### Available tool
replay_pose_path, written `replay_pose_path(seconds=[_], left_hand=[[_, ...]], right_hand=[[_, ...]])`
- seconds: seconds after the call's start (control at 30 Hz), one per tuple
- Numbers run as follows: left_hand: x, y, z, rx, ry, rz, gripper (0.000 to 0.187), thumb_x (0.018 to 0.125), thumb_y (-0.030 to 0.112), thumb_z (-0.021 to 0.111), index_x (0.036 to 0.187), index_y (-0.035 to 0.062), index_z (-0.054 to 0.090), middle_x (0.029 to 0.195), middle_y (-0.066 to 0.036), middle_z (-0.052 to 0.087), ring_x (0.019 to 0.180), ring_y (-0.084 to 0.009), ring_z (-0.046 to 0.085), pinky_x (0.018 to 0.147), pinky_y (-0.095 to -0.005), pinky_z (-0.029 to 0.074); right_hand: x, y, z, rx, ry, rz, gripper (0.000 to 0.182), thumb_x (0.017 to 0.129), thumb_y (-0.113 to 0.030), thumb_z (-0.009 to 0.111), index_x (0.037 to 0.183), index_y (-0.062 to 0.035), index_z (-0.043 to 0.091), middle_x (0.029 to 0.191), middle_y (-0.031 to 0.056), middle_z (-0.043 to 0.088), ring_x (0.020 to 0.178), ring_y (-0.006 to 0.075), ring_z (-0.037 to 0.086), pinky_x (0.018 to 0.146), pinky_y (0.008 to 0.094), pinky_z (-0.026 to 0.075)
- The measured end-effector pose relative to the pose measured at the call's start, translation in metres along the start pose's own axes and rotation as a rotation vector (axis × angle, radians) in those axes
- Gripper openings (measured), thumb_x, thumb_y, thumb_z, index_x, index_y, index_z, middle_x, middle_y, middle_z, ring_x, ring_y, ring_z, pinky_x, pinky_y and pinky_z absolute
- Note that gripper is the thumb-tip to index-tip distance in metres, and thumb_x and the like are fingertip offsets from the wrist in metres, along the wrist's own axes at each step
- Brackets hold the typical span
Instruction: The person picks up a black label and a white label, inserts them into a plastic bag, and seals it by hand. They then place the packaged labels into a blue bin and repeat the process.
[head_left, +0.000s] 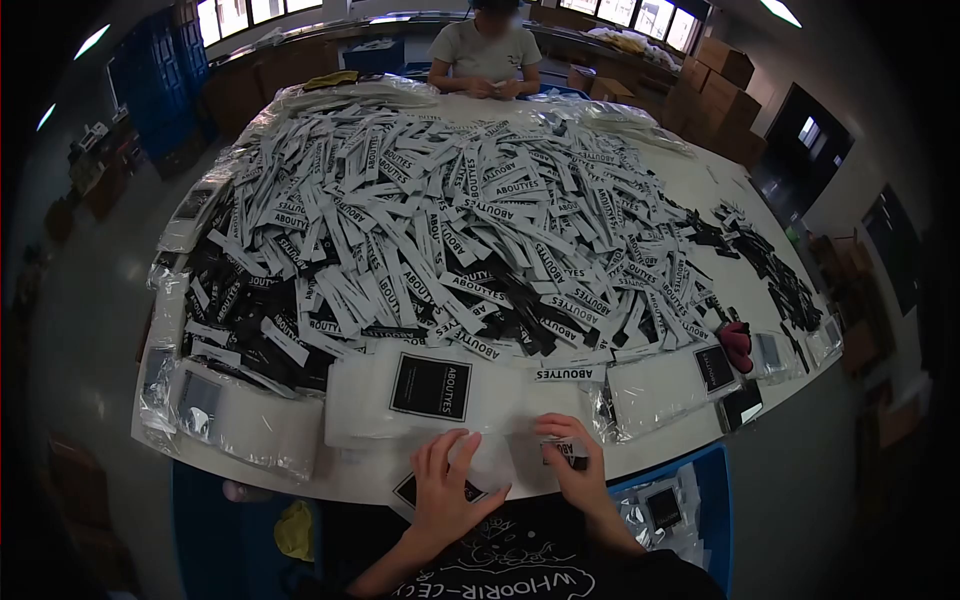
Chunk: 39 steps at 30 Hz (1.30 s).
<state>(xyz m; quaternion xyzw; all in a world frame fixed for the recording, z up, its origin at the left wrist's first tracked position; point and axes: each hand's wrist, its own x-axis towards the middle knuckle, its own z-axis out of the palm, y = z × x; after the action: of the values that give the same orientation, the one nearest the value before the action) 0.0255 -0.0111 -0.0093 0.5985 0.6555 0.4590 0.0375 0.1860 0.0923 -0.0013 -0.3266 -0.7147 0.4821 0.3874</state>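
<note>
At the table's front edge, my left hand (446,492) lies with fingers spread over a translucent plastic bag (492,456) bearing a black printed panel, partly covered by the hand. To its right, my right hand (580,478) is closed on a small label (562,449) with black lettering; its far end is hidden by the fingers. Just beyond both hands lies a stack of frosted bags (350,400), the top one showing a black square marked ABOUTYES. Past the stack spreads a large heap of white and black printed labels (400,220).
Clear-wrapped bag packs (250,420) lie at left, with another pack (650,390) at right. A dark red object (736,346) sits beside it. Black strips (770,265) are scattered farther right. Blue bins (715,500) stand below the edge. Across the table sits another person (485,55).
</note>
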Motion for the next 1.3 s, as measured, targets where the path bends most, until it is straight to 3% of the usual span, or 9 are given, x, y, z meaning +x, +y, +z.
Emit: replay_pose_path(seconds=[0.1, 0.33, 0.53, 0.63, 0.7, 0.9, 1.0, 1.1, 1.3], left_hand=[[0.004, 0.000, -0.005, 0.045, -0.146, -0.135, 0.091, 0.058, 0.030, 0.077, 0.131, 0.0017, 0.030, 0.120, -0.016, 0.041, 0.108, -0.0298, 0.040, 0.089, -0.0424, 0.029], [0.004, 0.009, -0.002, -0.004, -0.240, -0.113, 0.100, 0.055, 0.028, 0.081, 0.131, -0.0043, 0.025, 0.129, -0.019, 0.036, 0.114, -0.0334, 0.036, 0.095, -0.0438, 0.028], [0.005, 0.007, -0.008, 0.025, -0.127, 0.174, 0.104, 0.054, 0.029, 0.082, 0.134, 0.0018, 0.022, 0.135, -0.018, 0.031, 0.117, -0.0358, 0.035, 0.095, -0.0464, 0.026], [0.014, 0.006, -0.019, -0.073, 0.022, 0.065, 0.082, 0.066, 0.024, 0.076, 0.131, 0.0035, 0.032, 0.120, -0.019, 0.049, 0.106, -0.0302, 0.049, 0.086, -0.0408, 0.038], [0.010, -0.011, -0.031, -0.364, -0.222, -0.541, 0.043, 0.079, 0.018, 0.064, 0.117, 0.0036, 0.051, 0.086, -0.016, 0.063, 0.068, -0.0260, 0.060, 0.059, -0.0322, 0.045], [0.006, -0.022, -0.036, -0.348, -0.215, -0.402, 0.015, 0.085, 0.013, 0.056, 0.090, 0.0002, 0.061, 0.065, -0.018, 0.057, 0.050, -0.0255, 0.055, 0.048, -0.0302, 0.042], [0.008, -0.017, -0.039, -0.320, -0.247, -0.435, 0.015, 0.085, 0.013, 0.055, 0.091, 0.0000, 0.061, 0.064, -0.017, 0.057, 0.050, -0.0249, 0.055, 0.049, -0.0298, 0.042], [0.007, -0.019, -0.045, -0.333, -0.348, -0.376, 0.015, 0.085, 0.013, 0.055, 0.090, 0.0005, 0.061, 0.066, -0.017, 0.058, 0.053, -0.0272, 0.057, 0.050, -0.0311, 0.043], [0.002, -0.003, -0.034, -0.400, -0.372, -0.181, 0.013, 0.084, 0.014, 0.055, 0.088, 0.0029, 0.061, 0.068, -0.017, 0.059, 0.058, -0.0321, 0.058, 0.051, -0.0345, 0.045]], right_hand=[[0.005, -0.004, -0.020, -0.238, -0.102, 0.341, 0.023, 0.082, 0.000, 0.052, 0.104, -0.0007, 0.059, 0.104, 0.0099, 0.061, 0.086, 0.0171, 0.057, 0.081, 0.0268, 0.042], [0.009, -0.023, 0.005, 0.830, 0.107, 0.048, 0.028, 0.094, -0.020, 0.042, 0.107, 0.0042, 0.049, 0.108, 0.0241, 0.056, 0.101, 0.0326, 0.056, 0.089, 0.0418, 0.044], [0.007, -0.025, 0.024, 0.366, -0.256, 0.478, 0.025, 0.086, -0.013, 0.057, 0.106, 0.0027, 0.058, 0.098, 0.0077, 0.062, 0.088, 0.0087, 0.054, 0.076, 0.0233, 0.044], [-0.003, -0.009, 0.033, 0.589, -0.099, 0.431, 0.027, 0.085, -0.012, 0.059, 0.108, 0.0020, 0.058, 0.095, 0.0054, 0.062, 0.083, 0.0082, 0.054, 0.073, 0.0234, 0.044], [-0.003, -0.013, 0.030, 0.545, -0.147, 0.388, 0.027, 0.084, -0.011, 0.059, 0.108, 0.0024, 0.057, 0.094, 0.0059, 0.062, 0.081, 0.0084, 0.055, 0.071, 0.0227, 0.044], [0.007, -0.024, 0.024, 0.224, 0.075, 0.218, 0.025, 0.079, 0.002, 0.059, 0.104, 0.0064, 0.058, 0.088, 0.0086, 0.064, 0.076, 0.0094, 0.058, 0.066, 0.0199, 0.046], [0.011, -0.030, 0.015, 0.080, -0.262, 0.361, 0.010, 0.078, -0.002, 0.063, 0.086, 0.0018, 0.067, 0.071, 0.0037, 0.064, 0.064, 0.0051, 0.055, 0.060, 0.0182, 0.044], [0.017, -0.021, 0.003, 0.221, -0.471, 0.563, 0.017, 0.078, -0.005, 0.065, 0.094, 0.0007, 0.065, 0.073, 0.0028, 0.064, 0.063, 0.0044, 0.052, 0.057, 0.0190, 0.043], [0.045, 0.001, 0.017, -0.043, -1.253, 0.306, 0.032, 0.078, -0.015, 0.067, 0.104, 0.0027, 0.059, 0.081, 0.0025, 0.062, 0.071, 0.0058, 0.052, 0.065, 0.0220, 0.044]])
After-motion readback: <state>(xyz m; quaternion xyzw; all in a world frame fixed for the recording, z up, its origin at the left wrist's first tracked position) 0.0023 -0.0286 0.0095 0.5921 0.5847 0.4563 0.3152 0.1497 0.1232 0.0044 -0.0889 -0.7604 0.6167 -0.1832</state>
